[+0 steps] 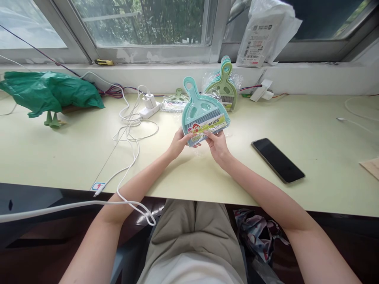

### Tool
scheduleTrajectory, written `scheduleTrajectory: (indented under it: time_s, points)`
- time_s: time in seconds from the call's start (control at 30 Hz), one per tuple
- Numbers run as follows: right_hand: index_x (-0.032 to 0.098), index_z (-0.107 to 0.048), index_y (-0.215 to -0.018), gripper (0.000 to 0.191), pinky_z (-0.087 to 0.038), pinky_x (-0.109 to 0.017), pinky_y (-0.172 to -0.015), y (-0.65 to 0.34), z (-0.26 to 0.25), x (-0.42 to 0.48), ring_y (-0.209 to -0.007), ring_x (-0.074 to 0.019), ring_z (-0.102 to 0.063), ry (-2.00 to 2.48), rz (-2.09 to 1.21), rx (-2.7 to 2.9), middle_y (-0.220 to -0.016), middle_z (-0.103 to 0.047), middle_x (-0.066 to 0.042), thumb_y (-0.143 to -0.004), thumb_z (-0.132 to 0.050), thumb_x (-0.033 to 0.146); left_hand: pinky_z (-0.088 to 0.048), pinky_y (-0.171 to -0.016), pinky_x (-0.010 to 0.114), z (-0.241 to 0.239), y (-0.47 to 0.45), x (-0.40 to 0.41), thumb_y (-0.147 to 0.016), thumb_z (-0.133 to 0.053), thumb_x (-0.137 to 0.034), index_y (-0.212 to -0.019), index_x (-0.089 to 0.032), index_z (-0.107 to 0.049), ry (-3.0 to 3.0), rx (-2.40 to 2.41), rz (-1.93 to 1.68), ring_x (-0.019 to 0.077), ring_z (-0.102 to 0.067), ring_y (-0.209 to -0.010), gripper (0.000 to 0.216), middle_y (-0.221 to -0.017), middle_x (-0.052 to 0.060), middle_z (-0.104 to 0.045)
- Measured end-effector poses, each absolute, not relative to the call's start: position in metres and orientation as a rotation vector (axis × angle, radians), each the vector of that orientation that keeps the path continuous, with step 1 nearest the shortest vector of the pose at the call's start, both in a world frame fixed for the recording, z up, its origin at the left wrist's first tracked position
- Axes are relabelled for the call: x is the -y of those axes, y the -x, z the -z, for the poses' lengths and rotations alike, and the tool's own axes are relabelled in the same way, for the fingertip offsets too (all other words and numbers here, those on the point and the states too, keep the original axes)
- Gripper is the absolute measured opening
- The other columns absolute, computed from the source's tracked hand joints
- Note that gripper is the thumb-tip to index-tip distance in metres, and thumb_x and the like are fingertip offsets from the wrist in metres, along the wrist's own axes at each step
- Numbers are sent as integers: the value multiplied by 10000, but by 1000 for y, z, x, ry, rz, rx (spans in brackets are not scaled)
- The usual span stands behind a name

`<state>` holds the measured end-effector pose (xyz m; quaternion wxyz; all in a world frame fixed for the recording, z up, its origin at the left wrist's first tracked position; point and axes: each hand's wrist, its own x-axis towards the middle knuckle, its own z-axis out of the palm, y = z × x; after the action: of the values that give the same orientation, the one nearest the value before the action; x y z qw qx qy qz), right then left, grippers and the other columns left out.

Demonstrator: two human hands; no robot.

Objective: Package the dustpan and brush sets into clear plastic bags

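Note:
A light blue dustpan-and-brush set (197, 106) in clear wrapping is held up over the table, its handle pointing up and to the left. A yellow printed label runs along its lower edge below dark bristles. My left hand (180, 142) grips the lower left corner, thumb in front. At the lower right edge my right hand (217, 146) pinches the wrapping, also thumb in front. Behind it, a stack of wrapped dustpan sets (225, 85), green in front, leans by the wall. Another wrapped green set (174, 101) lies to its left, partly hidden.
A black phone (278, 159) lies on the pale table (319, 134) at right. White cables (130, 134) and a power strip (149, 112) spread at left, beside a green plastic bag (50, 92). A yellow cutter (104, 62) and white parcel bag (265, 35) rest on the sill.

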<state>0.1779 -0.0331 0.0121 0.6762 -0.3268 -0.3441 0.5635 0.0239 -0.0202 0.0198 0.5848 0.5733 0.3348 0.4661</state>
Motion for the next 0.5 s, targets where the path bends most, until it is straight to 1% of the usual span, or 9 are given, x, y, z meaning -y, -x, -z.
scheduleTrajectory:
  time_s: [0.3,0.5]
  points:
    - [289,-534,-1135,594,-521,-361,-1027,-178,-11,33,-1117,-187,-644,740,-1259,784,-1170,-683,8,-612,-811,246,-601,-597,380,-20,-24,21,-727,-662,-448,-1201,-140,-464,-1328,-793,-1090,205,-708,-666,598,-1218,156,-628]
    - [284,-535,-1137,591,-523,-356,-1021,-177,-11,33,-1121,-186,-641,747,-1260,781,-1180,-678,2,-614,-805,238,-601,-583,352,-21,-24,21,-738,-658,-452,-1195,-144,-459,-1329,-794,-1085,196,-706,-668,586,-1192,147,-649]
